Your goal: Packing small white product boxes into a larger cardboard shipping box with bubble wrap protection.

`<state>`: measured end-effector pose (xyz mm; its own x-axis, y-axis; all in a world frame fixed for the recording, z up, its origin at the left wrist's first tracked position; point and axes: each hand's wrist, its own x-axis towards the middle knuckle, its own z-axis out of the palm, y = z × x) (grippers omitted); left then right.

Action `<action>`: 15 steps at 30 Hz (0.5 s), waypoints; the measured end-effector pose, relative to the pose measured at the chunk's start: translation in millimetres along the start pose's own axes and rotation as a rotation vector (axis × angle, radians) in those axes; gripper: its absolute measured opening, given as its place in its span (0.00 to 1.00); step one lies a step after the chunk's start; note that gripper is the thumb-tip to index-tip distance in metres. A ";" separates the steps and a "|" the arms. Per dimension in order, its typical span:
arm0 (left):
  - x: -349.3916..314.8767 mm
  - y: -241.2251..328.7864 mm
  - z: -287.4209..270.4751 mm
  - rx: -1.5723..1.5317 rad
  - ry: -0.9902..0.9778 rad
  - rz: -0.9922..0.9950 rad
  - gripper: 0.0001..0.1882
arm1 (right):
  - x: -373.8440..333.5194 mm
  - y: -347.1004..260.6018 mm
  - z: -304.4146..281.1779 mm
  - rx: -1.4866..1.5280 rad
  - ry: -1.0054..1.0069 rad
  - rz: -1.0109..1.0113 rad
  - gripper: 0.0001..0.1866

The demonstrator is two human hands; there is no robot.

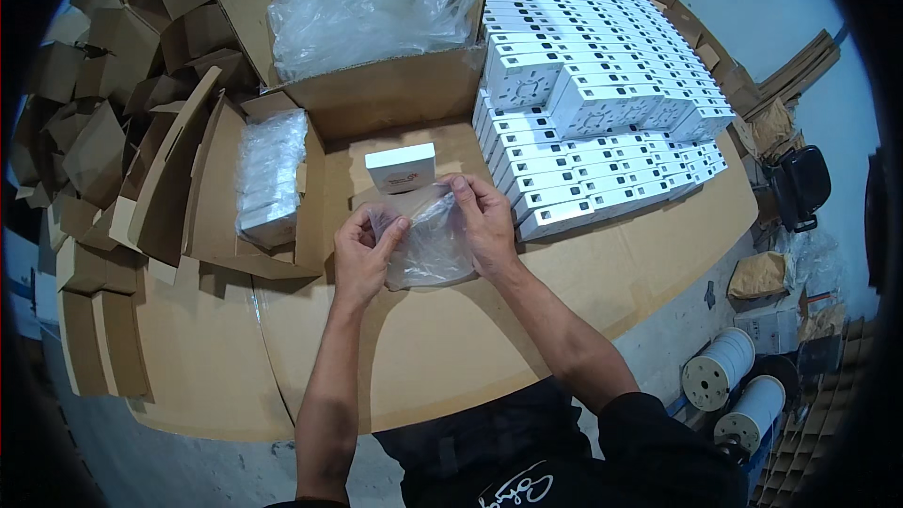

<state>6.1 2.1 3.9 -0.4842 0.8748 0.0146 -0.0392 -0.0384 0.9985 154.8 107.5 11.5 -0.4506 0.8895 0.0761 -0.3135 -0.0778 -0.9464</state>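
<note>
One clear plastic bag (430,259) hangs between the person's two hands, just above the cardboard-covered tabletop (451,343). The left hand (360,252) pinches its left edge, thumb and fingers clamped together on the film; the right hand (489,229) grips the upper right edge likewise, its thumb pressed against the fingers. Just beyond the bag stands a small white box (402,169), upright, with a reddish print on its near face. To the left, an open carton (212,230) holds a row of plastic-wrapped packs (271,169). Farther back, a large carton (395,89) has crumpled clear plastic (372,9) behind its near wall. Rows of white boxes (602,103) are stacked at the right. Folded brown cartons (113,52) crowd the far left; two cable spools (720,369) sit on the floor at the lower right.
</note>
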 end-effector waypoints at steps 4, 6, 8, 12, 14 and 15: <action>0.0 5.3 5.1 -0.025 0.025 0.028 0.08 | 1.2 7.8 -4.0 0.003 0.001 -0.046 0.09; 1.7 5.8 5.3 -0.190 0.097 0.040 0.10 | 0.7 6.4 -4.8 -0.025 -0.002 -0.036 0.08; 1.2 3.7 3.5 -0.177 0.151 0.075 0.10 | -0.8 2.4 -0.9 -0.054 -0.006 -0.026 0.08; 3.3 -2.7 -2.8 -0.066 0.253 0.071 0.12 | -6.3 -2.1 4.0 -0.105 0.029 0.010 0.07; -0.5 7.2 3.0 -0.129 0.193 0.049 0.14 | -7.3 -1.6 2.9 -0.185 -0.018 0.080 0.07; -1.9 12.8 5.4 -0.191 0.133 0.026 0.18 | -7.4 -2.0 3.9 -0.158 -0.001 0.066 0.07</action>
<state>11.3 2.6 16.9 -0.5976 0.8015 0.0208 -0.1839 -0.1623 0.9695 155.5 99.3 14.1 -0.4669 0.8842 0.0125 -0.1478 -0.0641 -0.9869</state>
